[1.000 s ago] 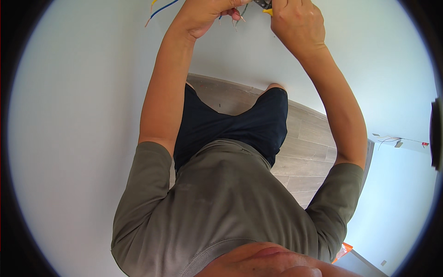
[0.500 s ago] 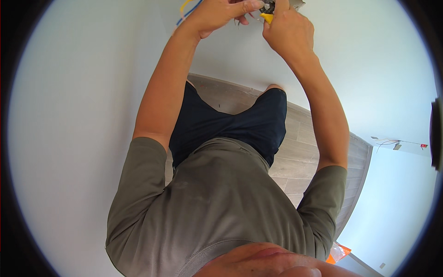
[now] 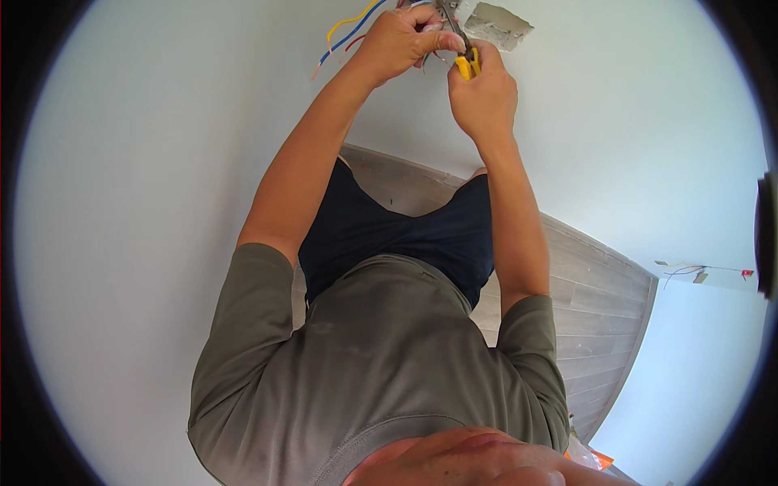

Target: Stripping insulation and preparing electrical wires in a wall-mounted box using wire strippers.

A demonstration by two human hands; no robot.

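At the top of the view, my right hand (image 3: 484,93) is closed around pliers with yellow handles (image 3: 468,65). Their dark jaws (image 3: 454,23) point up toward the wall opening. Just left of them, my left hand (image 3: 399,44) is closed on electrical wires, whose thin ends poke out below its fingers; its thumb reaches to the pliers. Beside the left wrist hang a loose blue wire (image 3: 350,36) and a yellow wire (image 3: 344,23), with a red one close by. My left hand partly hides the wires and the opening behind.
A rough patch of bare plaster (image 3: 496,26) lies right of the pliers in the white wall (image 3: 616,121). Wood-look planks (image 3: 583,316) cover the floor. Farther right, more wires (image 3: 689,270) stick out of the wall. An orange-and-clear bag (image 3: 596,459) sits at lower right.
Both hands have come lower in the view, and the right hand has shifted left. More of the pliers, the wires and the plaster patch now shows.
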